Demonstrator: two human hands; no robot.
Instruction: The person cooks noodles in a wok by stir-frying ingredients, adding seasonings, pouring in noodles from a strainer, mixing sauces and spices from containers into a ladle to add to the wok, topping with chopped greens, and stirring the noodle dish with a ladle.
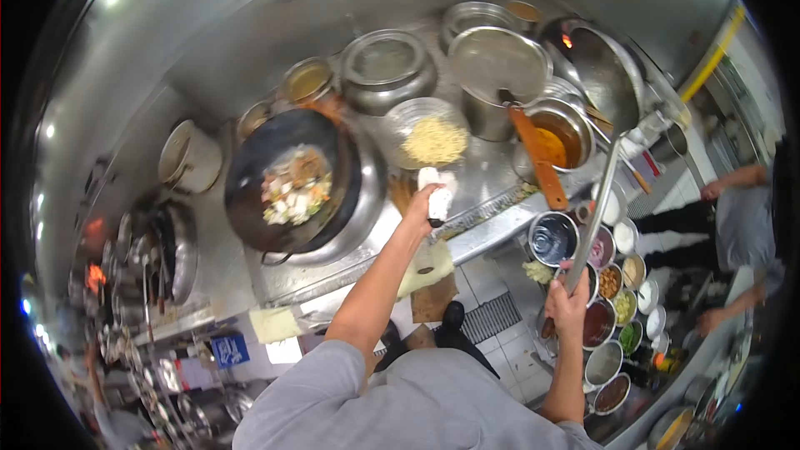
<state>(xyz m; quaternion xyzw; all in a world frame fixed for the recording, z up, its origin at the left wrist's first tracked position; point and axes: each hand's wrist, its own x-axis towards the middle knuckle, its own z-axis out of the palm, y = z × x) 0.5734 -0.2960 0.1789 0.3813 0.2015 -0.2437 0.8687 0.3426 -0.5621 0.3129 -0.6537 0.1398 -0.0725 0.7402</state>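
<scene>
My left hand [419, 207] is closed around a bunched white cloth [439, 192] with a dark end, just in front of a strainer plate of pale noodles [435, 140]. To its left a black wok [250, 200] holds diced white and coloured food [296, 190]; my hand is apart from it. My right hand [567, 304] grips a long-handled metal cooking utensil [602, 217], raised over the bowls at the right. A wooden grip end shows below that hand. The utensil's far end is blurred, so its shape is unclear.
Pots [390, 71], a lidded pot [500, 67] and a pot of orange liquid [554, 142] line the back. An orange-handled tool [540, 158] lies across its rim. Several ingredient bowls [600, 323] stand right. Another person [742, 225] is at far right; a second wok [179, 254] sits left.
</scene>
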